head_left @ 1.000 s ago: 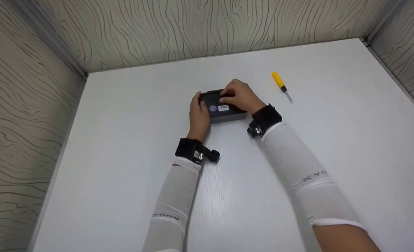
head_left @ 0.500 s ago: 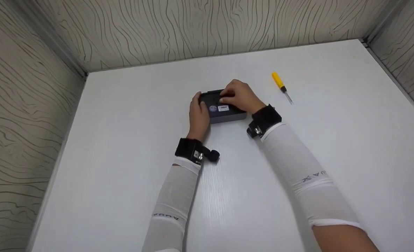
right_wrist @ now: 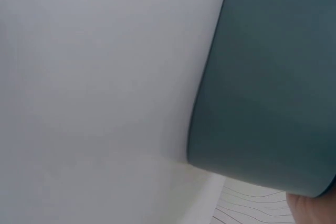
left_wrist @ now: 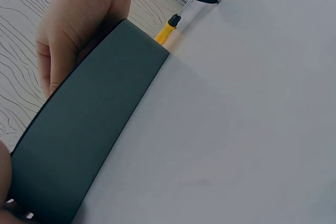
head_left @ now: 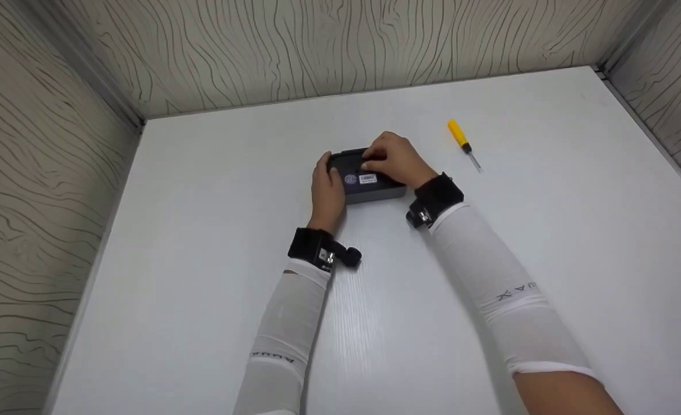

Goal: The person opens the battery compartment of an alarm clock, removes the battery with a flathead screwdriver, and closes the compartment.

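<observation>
A dark box-shaped device (head_left: 349,163), with a round sticker and a white barcode label on its upper face, lies on the white table. My left hand (head_left: 328,199) grips its left end, thumb on top and fingers along the outer side. Over the far right part of the upper face, my right hand (head_left: 399,162) has its thumb and forefinger curled close together, tips at the surface. Anything between those tips is too small to see. The device's plain side (left_wrist: 94,119) fills much of the left wrist view; the right wrist view shows a rounded corner (right_wrist: 262,93).
A screwdriver (head_left: 460,138) with a yellow handle and metal shaft lies to the right, beyond my right wrist. Black camera straps (head_left: 437,196) circle both wrists above white sleeves. Wood-patterned panels (head_left: 317,46) stand along the table's back and sides.
</observation>
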`<state>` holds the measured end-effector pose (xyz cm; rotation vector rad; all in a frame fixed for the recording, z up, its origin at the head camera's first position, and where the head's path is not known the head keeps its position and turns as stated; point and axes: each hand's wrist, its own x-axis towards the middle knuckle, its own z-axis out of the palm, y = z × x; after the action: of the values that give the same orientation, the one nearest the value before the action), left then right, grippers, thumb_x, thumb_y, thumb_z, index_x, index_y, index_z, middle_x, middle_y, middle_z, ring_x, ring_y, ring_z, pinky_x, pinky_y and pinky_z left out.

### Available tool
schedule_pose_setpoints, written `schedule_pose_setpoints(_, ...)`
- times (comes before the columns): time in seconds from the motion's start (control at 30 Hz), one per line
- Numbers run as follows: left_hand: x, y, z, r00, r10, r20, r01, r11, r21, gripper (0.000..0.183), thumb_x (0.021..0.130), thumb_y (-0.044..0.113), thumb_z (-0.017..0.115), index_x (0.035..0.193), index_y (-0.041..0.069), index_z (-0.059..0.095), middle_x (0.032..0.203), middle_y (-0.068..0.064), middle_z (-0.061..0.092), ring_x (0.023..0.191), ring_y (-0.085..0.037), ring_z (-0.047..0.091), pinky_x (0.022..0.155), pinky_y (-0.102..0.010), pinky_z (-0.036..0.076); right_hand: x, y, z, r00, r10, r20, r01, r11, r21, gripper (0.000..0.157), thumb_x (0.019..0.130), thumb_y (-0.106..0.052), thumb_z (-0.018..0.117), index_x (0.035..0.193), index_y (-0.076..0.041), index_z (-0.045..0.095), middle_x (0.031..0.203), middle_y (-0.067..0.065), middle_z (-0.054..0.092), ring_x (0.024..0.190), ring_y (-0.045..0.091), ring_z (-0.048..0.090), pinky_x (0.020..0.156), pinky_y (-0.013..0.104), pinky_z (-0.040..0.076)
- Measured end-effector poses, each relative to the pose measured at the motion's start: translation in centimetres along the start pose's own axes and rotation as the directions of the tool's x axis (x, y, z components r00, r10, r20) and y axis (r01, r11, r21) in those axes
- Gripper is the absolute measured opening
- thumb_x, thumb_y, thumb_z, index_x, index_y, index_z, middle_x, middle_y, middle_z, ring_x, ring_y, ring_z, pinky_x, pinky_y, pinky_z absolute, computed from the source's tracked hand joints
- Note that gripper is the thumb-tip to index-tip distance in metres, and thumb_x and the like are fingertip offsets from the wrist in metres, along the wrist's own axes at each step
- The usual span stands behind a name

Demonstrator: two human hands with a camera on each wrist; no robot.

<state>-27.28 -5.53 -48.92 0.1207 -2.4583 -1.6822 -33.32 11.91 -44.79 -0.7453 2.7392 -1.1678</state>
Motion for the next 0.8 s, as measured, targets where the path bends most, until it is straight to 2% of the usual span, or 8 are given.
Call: schedule_pose_setpoints(0.8,0.10,-0.12,0.06,1.000,-0.021,-0.003,0.021,1.000,0.001,0.047,0.109,0.010,0.036,0.155,0.001,0.033,0.158,-0.018,0.037,0.149,-0.026,0.031,0.122,-0.033,0.024,0.09,0.06,0.13,1.000,-0.008,-0.007,0.008,1.000,-0.017,0.027,0.092,-0.014,0.077,0.112,0.003,0.075,0.111,0.019,0.063,0.109,0.031,0.058,0.102,0.044,0.044)
